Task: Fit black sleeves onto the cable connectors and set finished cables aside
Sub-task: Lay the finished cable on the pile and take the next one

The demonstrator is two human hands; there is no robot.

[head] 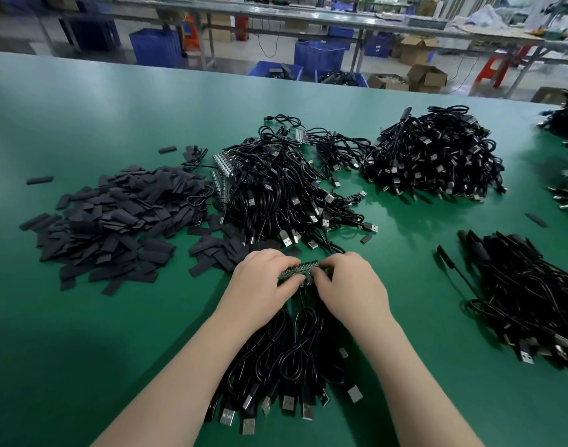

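Nearest me, a bundle of cables (295, 359) trails back between my forearms. My left hand (263, 275) and right hand (350, 282) both pinch a strip of green connector boards (300, 269); my fingers hide most of it. Left of my left hand lies the pile of black sleeves (115, 221). Beyond both hands, cable heaps (285, 188) crowd the green table (82, 350).

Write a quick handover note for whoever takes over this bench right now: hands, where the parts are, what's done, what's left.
Left hand and right hand both pinch a green circuit-board strip; its attached cables trail toward you.
Loose black sleeves lie piled at left, unsleeved cables heaped in the middle.
Sleeved cables are set aside at right; another cable heap sits beyond, state unclear.
Left: the held strip has no sleeves yet, and the middle heap remains.
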